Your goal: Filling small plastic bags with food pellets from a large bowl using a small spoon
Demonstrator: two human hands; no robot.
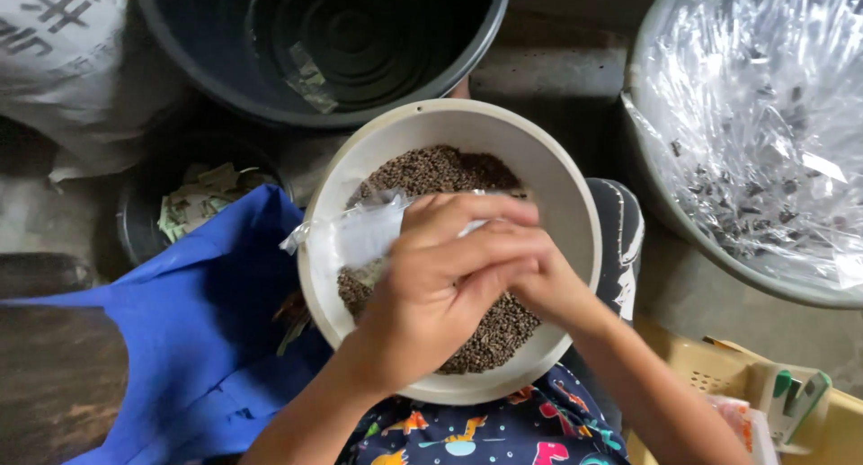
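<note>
Over bowl: hands (clutching packet)

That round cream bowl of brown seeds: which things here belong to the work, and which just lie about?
In use:
round cream plastic bowl
brown seeds
small clear plastic packet, held by left hand and right hand

Lying about:
dark grey bucket
blue cloth
plastic-lined basin
yellow crate
</note>
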